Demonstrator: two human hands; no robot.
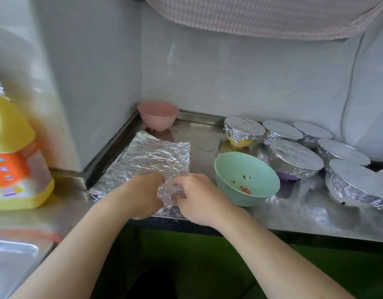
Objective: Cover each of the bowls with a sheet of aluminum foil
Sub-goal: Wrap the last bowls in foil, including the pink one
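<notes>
Crinkled sheets of aluminum foil lie flat on the steel counter. My left hand and my right hand both pinch the foil's near edge, which is bunched up between them. An uncovered green bowl with a few red bits inside stands just right of my right hand. An uncovered pink bowl sits in the back corner. Several bowls wrapped in foil stand at the right; a yellow one shows its base.
A yellow and orange plastic bottle stands on the counter at the left. A sink is at the lower left. Grey walls close off the back and left, and a checked cloth hangs overhead.
</notes>
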